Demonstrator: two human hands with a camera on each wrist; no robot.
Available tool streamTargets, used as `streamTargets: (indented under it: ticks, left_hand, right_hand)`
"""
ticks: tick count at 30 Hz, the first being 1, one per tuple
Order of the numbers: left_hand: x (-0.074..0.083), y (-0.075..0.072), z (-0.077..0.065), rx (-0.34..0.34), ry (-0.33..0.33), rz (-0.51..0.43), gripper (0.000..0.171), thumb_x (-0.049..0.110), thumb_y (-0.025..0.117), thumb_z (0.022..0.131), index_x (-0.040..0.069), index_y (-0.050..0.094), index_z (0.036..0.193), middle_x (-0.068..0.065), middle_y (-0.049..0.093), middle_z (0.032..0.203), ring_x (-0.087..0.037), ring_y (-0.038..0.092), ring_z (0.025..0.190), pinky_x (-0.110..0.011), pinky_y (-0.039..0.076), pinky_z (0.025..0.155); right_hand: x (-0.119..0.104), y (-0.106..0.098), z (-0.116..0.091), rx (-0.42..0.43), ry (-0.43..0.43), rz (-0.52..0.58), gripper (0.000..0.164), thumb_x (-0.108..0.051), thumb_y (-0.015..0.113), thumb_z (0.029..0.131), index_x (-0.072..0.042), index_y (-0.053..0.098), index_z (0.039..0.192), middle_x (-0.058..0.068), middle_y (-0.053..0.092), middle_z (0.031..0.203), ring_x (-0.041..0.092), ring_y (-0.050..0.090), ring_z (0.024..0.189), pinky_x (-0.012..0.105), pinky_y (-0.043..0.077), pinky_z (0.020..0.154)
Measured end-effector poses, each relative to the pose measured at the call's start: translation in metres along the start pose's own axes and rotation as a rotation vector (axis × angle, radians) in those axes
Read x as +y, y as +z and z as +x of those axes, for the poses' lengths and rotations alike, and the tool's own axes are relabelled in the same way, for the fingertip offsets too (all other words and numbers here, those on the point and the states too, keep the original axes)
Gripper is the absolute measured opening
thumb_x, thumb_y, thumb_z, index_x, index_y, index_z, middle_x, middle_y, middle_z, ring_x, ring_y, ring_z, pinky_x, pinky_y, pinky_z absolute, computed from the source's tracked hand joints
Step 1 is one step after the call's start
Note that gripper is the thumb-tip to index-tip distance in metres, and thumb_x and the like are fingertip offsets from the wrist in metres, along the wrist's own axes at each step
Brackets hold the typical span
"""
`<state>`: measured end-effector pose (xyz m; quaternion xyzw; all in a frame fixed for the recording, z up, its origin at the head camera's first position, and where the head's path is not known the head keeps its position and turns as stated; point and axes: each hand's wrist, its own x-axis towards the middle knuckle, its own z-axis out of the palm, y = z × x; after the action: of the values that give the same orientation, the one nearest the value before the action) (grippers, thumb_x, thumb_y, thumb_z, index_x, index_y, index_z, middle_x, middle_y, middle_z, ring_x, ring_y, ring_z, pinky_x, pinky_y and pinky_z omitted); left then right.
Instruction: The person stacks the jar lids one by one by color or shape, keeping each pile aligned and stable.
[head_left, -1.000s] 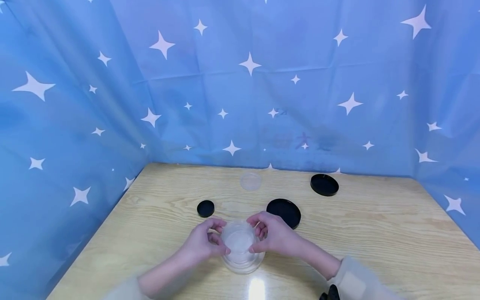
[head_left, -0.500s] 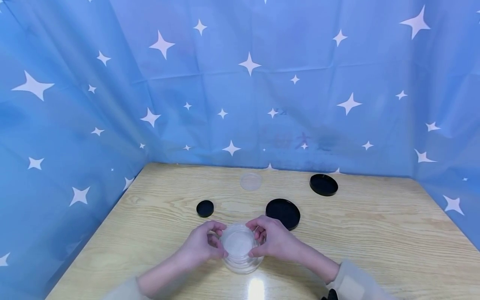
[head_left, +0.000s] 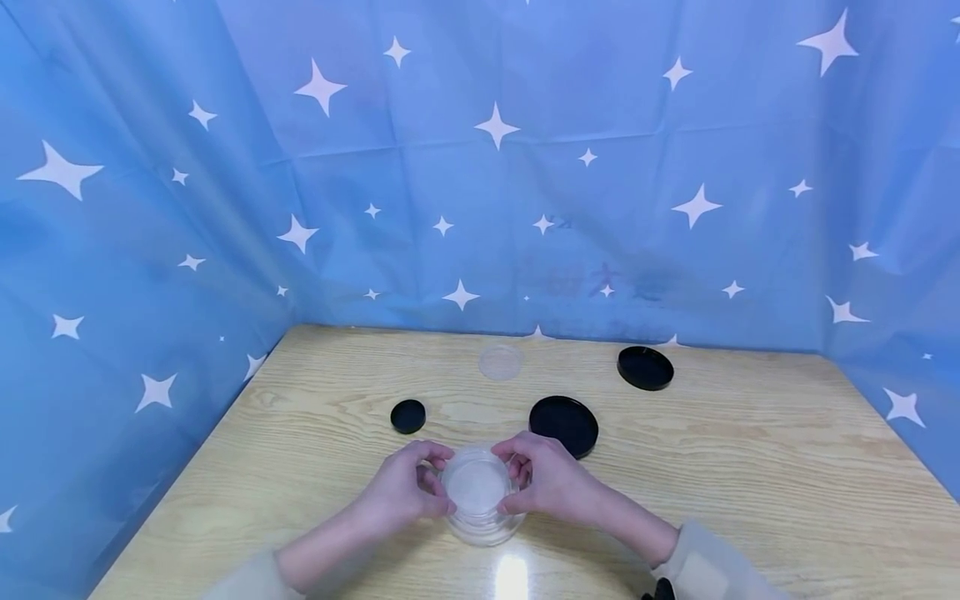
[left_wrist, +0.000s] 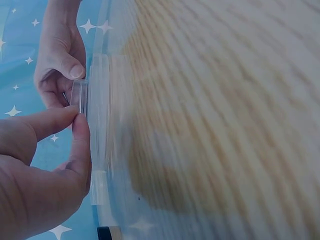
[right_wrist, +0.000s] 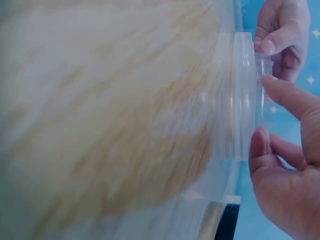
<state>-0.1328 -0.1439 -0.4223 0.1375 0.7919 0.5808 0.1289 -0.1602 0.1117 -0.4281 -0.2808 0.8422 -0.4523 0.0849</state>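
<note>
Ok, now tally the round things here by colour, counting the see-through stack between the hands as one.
Black: 3 (small black disc, large black disc, far black disc)
Clear: 2 (flat clear disc, clear stack between left hand and right hand)
Total: 5

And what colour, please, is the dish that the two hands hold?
The dish is clear and colourless; the left wrist view shows it best.
</note>
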Motion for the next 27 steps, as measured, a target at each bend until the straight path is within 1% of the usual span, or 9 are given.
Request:
streamTargets:
  ticks: [7, 13, 20, 27]
  left_hand:
    - [0.0010, 0.0002, 0.0012, 0.005, 0.002, 0.034, 0.066, -0.009, 0.084, 0.069, -0.012, 0.055, 0.128, -0.017, 0.057, 0.111, -0.019, 0.064, 0.080, -0.023, 0.053, 0.062]
    - [0.0035, 0.0011, 0.0035, 0.004, -0.005, 0.063, 0.064, -0.007, 0.085, 0.069, -0.010, 0.056, 0.127, -0.016, 0.057, 0.110, -0.019, 0.064, 0.080, -0.023, 0.052, 0.062]
    - [0.0046, 0.0014, 0.0030, 0.007, 0.002, 0.057, 0.065, -0.009, 0.086, 0.068, -0.012, 0.057, 0.126, -0.014, 0.058, 0.108, -0.019, 0.063, 0.079, -0.023, 0.051, 0.061]
    - [0.0056, 0.0017, 0.0061, -0.007, -0.001, 0.090, 0.064, -0.008, 0.086, 0.068, -0.012, 0.057, 0.125, -0.015, 0.058, 0.107, -0.017, 0.063, 0.077, -0.023, 0.052, 0.063]
  right_hand:
    - [-0.0008, -0.0011, 0.0000, 0.005, -0.012, -0.015, 0.057, -0.005, 0.093, 0.067, 0.004, 0.069, 0.117, 0.005, 0.061, 0.097, 0.010, 0.060, 0.078, 0.024, 0.055, 0.067]
    - [-0.0019, -0.0035, -0.0004, 0.000, -0.006, -0.020, 0.058, -0.005, 0.093, 0.067, 0.004, 0.069, 0.119, 0.005, 0.062, 0.098, 0.010, 0.060, 0.078, 0.024, 0.055, 0.068]
    - [-0.0003, -0.0037, -0.0015, -0.005, -0.013, -0.035, 0.058, -0.006, 0.094, 0.068, 0.005, 0.068, 0.118, 0.004, 0.062, 0.098, 0.009, 0.059, 0.079, 0.024, 0.055, 0.069]
    - [0.0008, -0.0029, -0.0014, -0.003, -0.008, -0.051, 0.056, -0.006, 0.094, 0.068, 0.004, 0.069, 0.117, 0.003, 0.060, 0.098, 0.009, 0.059, 0.079, 0.024, 0.055, 0.070]
